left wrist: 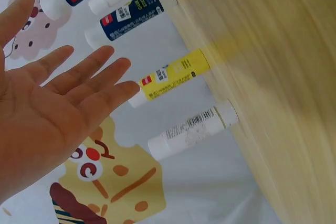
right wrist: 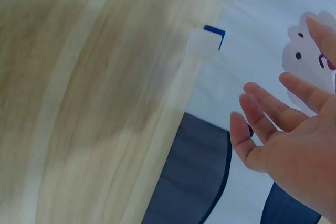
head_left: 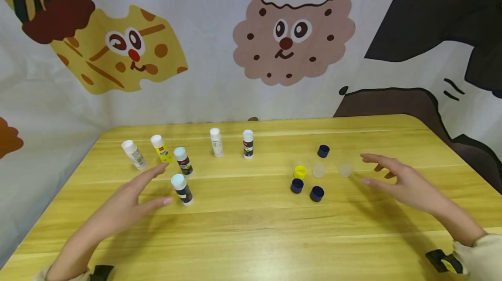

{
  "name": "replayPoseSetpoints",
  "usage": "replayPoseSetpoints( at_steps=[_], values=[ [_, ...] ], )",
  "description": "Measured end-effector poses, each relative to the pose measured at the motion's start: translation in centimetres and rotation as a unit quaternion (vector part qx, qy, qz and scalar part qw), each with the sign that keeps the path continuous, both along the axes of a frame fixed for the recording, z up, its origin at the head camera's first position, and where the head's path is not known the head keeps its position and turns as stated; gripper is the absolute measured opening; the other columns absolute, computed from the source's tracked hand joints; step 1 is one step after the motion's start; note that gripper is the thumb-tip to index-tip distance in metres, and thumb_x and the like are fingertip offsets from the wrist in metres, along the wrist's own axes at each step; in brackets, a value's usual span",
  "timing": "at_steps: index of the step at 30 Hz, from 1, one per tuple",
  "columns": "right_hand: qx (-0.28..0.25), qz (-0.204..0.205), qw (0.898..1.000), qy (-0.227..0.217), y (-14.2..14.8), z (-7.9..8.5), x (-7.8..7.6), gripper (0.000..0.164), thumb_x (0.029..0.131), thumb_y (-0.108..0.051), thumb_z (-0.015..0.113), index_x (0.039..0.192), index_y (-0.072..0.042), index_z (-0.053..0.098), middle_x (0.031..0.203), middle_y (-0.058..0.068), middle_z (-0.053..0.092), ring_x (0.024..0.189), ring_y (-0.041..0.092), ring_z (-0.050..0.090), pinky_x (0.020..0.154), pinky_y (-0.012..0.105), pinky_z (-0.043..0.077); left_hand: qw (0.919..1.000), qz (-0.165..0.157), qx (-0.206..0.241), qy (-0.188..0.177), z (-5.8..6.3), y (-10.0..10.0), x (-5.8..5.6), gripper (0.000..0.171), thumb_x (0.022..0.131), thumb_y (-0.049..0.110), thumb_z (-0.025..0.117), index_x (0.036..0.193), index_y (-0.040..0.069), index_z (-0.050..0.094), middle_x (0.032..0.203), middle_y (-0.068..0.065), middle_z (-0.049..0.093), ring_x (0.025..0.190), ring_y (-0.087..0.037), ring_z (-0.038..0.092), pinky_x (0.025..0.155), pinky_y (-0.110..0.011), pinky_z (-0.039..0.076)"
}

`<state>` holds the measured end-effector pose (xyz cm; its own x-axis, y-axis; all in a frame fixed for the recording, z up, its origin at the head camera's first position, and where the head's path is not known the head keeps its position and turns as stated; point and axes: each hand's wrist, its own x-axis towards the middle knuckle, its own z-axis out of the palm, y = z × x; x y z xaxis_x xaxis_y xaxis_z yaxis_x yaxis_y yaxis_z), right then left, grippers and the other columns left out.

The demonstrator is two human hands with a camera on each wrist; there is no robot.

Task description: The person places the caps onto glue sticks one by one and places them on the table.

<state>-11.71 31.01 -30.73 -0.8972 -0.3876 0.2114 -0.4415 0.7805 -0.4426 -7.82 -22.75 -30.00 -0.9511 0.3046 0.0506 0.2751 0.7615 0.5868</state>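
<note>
Tubes (head_left: 216, 143), six in all, stand upright ahead and to the right of the left hand (head_left: 117, 209), which is spread, thumb well apart from the fingers, holding nothing. A dark tube (head_left: 183, 191) is just beyond its thumb, and the yellow tube (head_left: 162, 151) stands past its fingertips. Tall on narrow bases, they could tip if the thumb or a knuckle swept sideways — and one falling might knock its neighbour.

The right hand (head_left: 405, 183) is also empty, fingers and thumb apart. Just off its fingertips sits a clear cap (head_left: 346, 169); farther to its left are another clear cap (head_left: 319, 170), a yellow cap (head_left: 300, 172) and three navy caps (head_left: 317, 194). Both clear caps barely show against the table (head_left: 251, 228), so one could be overlooked or brushed aside. Caps this small might also slip — a hasty, off-centre pinch would do it.
</note>
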Motion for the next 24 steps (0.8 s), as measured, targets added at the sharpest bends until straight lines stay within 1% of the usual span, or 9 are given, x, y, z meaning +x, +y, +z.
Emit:
replayPoseSetpoints(
  at_steps=[1, 3, 6, 9, 12, 17, 21, 24],
  values=[
    [-0.003, 0.006, 1.000, 0.003, -0.2, 0.0, 0.0, 0.052, 0.084, -0.016, 0.067, 0.130, -0.004, 0.047, 0.122, 0.013, 0.053, 0.092, 0.006, 0.045, 0.071, 0.023, 0.041, 1.0000, 0.000, 0.003, 0.001, 0.0, 0.1, -0.1, 0.071, 0.086, 0.037, 0.063, 0.143, 0.015, 0.028, 0.136, -0.019, 0.041, 0.121, -0.045, 0.036, 0.087, -0.063, 0.030],
    [-0.008, 0.019, 1.000, 0.001, -0.6, 0.0, 0.0, 0.049, 0.085, -0.015, 0.066, 0.129, -0.004, 0.048, 0.118, 0.012, 0.055, 0.090, 0.002, 0.046, 0.071, 0.020, 0.041, 1.0000, -0.002, 0.007, 0.000, 0.1, 0.4, -0.2, 0.068, 0.085, 0.036, 0.063, 0.141, 0.012, 0.032, 0.132, -0.018, 0.045, 0.117, -0.043, 0.041, 0.086, -0.062, 0.033],
    [-0.017, 0.034, 0.999, -0.009, -1.3, 0.0, -0.1, 0.046, 0.085, -0.014, 0.066, 0.127, -0.005, 0.050, 0.115, 0.011, 0.057, 0.088, 0.006, 0.048, 0.070, 0.021, 0.044, 0.9999, -0.009, 0.012, -0.005, 0.1, 0.8, -0.5, 0.064, 0.085, 0.033, 0.064, 0.137, 0.008, 0.035, 0.127, -0.019, 0.049, 0.114, -0.042, 0.045, 0.087, -0.058, 0.036],
    [-0.035, 0.049, 0.998, -0.028, -2.1, -0.1, -0.2, 0.043, 0.085, -0.012, 0.066, 0.125, -0.006, 0.052, 0.114, 0.011, 0.058, 0.086, 0.008, 0.050, 0.069, 0.023, 0.045, 0.9994, -0.017, 0.025, -0.019, 0.1, 1.3, -0.6, 0.062, 0.085, 0.034, 0.064, 0.135, 0.006, 0.038, 0.124, -0.018, 0.052, 0.113, -0.040, 0.048, 0.088, -0.055, 0.038],
    [-0.054, 0.067, 0.995, -0.049, -2.8, -0.2, -0.4, 0.042, 0.085, -0.011, 0.065, 0.124, -0.005, 0.052, 0.113, 0.012, 0.058, 0.083, 0.008, 0.052, 0.069, 0.023, 0.046, 0.9984, -0.022, 0.042, -0.032, 0.2, 1.7, -0.8, 0.062, 0.085, 0.036, 0.064, 0.134, 0.006, 0.039, 0.124, -0.017, 0.052, 0.112, -0.039, 0.049, 0.088, -0.055, 0.038],
    [-0.080, 0.094, 0.988, -0.090, -4.0, -0.4, -0.6, 0.041, 0.086, -0.012, 0.065, 0.123, -0.003, 0.052, 0.112, 0.012, 0.057, 0.084, 0.007, 0.054, 0.070, 0.024, 0.047, 0.9968, -0.029, 0.065, -0.036, 0.2, 2.3, -1.2, 0.057, 0.083, 0.030, 0.067, 0.128, 0.004, 0.044, 0.124, -0.016, 0.053, 0.109, -0.038, 0.051, 0.087, -0.054, 0.040],
    [-0.095, 0.120, 0.981, -0.120, -4.7, -0.7, -0.8, 0.041, 0.086, -0.013, 0.064, 0.123, -0.001, 0.052, 0.112, 0.014, 0.057, 0.086, 0.014, 0.056, 0.071, 0.025, 0.048, 0.9953, -0.031, 0.081, -0.043, 0.0, 2.5, -1.6, 0.048, 0.083, 0.023, 0.068, 0.123, 0.004, 0.048, 0.120, -0.017, 0.054, 0.107, -0.037, 0.054, 0.085, -0.049, 0.044],
    [-0.112, 0.142, 0.973, -0.144, -5.2, -0.9, -0.9, 0.041, 0.086, -0.014, 0.064, 0.122, 0.001, 0.051, 0.113, 0.017, 0.056, 0.087, 0.018, 0.056, 0.071, 0.026, 0.048, 0.9937, -0.027, 0.096, -0.051, -0.2, 2.5, -1.8, 0.043, 0.083, 0.018, 0.068, 0.119, 0.003, 0.051, 0.118, -0.017, 0.055, 0.107, -0.037, 0.054, 0.083, -0.045, 0.046]
  ],
)
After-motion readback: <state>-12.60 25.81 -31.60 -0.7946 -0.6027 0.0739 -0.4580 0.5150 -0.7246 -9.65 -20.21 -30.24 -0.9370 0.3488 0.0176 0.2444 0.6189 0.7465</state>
